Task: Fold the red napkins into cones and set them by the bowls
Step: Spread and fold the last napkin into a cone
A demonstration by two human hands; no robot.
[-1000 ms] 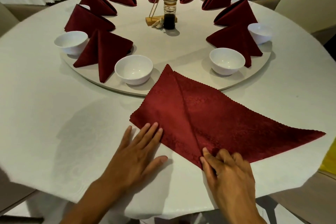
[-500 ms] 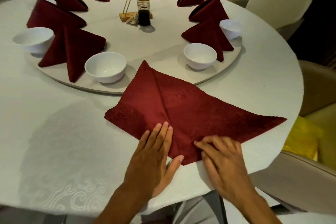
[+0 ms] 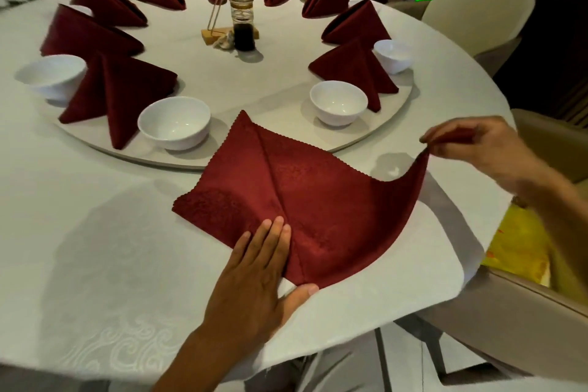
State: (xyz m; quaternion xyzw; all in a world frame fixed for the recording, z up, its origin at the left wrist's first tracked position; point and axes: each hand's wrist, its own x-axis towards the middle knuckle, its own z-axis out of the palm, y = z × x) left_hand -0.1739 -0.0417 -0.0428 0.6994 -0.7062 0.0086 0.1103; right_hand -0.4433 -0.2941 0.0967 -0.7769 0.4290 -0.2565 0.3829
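Since 0.5 s ago, right hand (image 3: 477,149) left the near point and now lifts the far right corner. Table (image 3: 95,232) carries the turntable (image 3: 394,134); red napkin (image 3: 302,200) lies flat on the near side, tip touching the turntable rim, between two bowls (image 3: 175,121). Left hand (image 3: 254,277): fingers straight, pressed together, pinning the centre crease. Right fingers pinch the corner, cloth curving up. Judgement: keep the crease pinned; bring the corner over to meet the fold line squarely.
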